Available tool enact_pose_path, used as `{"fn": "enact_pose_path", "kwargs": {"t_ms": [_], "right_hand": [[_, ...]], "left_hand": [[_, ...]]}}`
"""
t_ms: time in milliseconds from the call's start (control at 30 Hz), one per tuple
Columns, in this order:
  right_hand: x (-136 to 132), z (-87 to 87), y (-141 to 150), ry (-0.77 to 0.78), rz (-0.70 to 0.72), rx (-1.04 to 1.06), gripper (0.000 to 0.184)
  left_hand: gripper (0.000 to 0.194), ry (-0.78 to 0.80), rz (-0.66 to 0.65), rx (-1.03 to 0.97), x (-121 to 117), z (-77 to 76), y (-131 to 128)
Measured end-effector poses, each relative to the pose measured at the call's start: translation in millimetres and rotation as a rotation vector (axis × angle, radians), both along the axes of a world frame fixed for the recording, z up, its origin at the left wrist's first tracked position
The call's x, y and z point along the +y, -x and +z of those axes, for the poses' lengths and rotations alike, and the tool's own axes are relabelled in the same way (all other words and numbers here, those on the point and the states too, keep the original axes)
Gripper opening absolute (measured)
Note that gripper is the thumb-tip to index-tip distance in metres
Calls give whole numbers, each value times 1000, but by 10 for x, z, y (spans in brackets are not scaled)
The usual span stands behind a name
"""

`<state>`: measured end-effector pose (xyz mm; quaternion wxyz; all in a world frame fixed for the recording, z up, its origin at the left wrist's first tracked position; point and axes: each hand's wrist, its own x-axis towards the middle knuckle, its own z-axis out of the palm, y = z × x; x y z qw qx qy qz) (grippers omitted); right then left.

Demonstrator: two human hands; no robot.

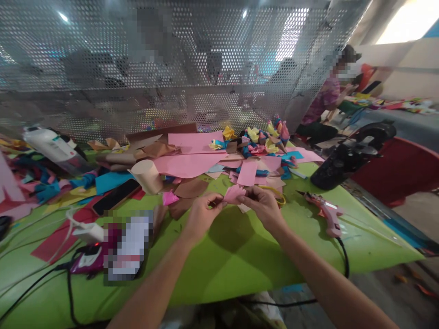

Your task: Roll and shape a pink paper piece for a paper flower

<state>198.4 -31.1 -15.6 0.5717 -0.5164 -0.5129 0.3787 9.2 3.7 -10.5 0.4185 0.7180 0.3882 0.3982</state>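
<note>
Both my hands meet above the green table cover (240,256), pinching one small pink paper piece (233,193) between them. My left hand (202,214) grips its left edge with closed fingers. On the right edge, my right hand (262,203) has thumb and fingers pressed together. Yellow-handled scissors (278,193) lie just behind my right hand. A small magenta scrap (169,198) and brown paper pieces (190,188) lie to the left of my left hand.
Pink sheets (192,157) and a heap of coloured scraps (260,141) fill the table's far side. A pink glue gun (325,214) lies right, a phone (116,196) and beige paper roll (148,176) left. A perforated metal screen (171,68) stands behind; a seated person (325,100) works far right.
</note>
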Motion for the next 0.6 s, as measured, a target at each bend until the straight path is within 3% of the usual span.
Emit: {"fn": "enact_pose_path", "kwargs": {"t_ms": [167, 433, 600], "right_hand": [[-4, -1, 4, -10, 2, 14, 40], [-6, -56, 0, 16, 14, 70, 42], [5, -56, 2, -2, 3, 98, 36]], "left_hand": [[16, 74, -20, -75, 19, -22, -12], [7, -68, -22, 20, -33, -27, -38], [9, 27, -27, -22, -24, -34, -31]]}}
